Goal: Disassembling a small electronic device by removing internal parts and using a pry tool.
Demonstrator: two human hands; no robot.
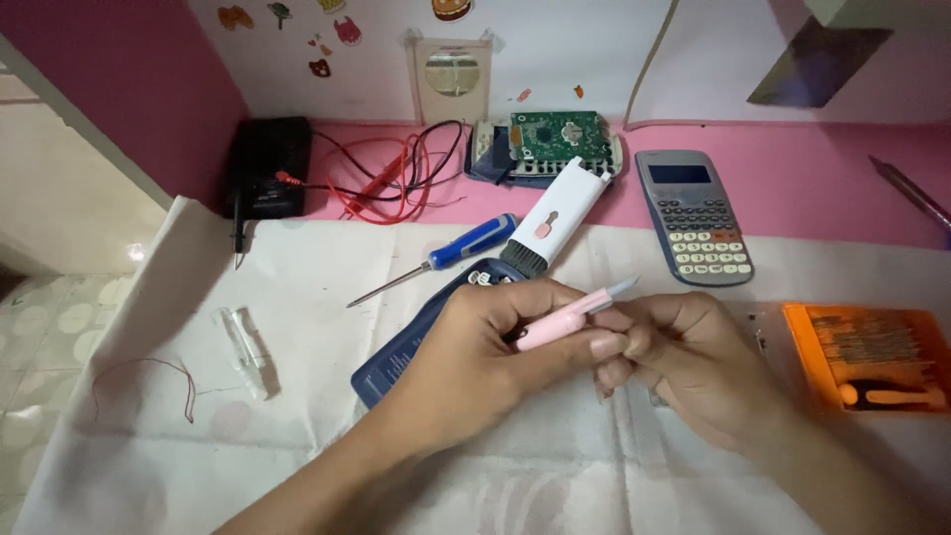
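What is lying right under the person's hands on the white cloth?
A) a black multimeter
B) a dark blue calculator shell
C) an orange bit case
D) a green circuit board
B: the dark blue calculator shell sticks out from beneath the left hand, which holds a pink pen-shaped tool with the right hand.

We're at a home hobby desk – pink wall (119, 79) w/ stickers (337, 30), multimeter (265, 166), screwdriver (451, 256), opened calculator's circuit board (557, 137), bit set (872, 357).

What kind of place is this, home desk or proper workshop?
Probably a home desk used for small electronics repair. A bare green circuit board, a black meter with red and black leads and an orange tray of driver bits sit on a pink desktop, with stickers on the wall behind.
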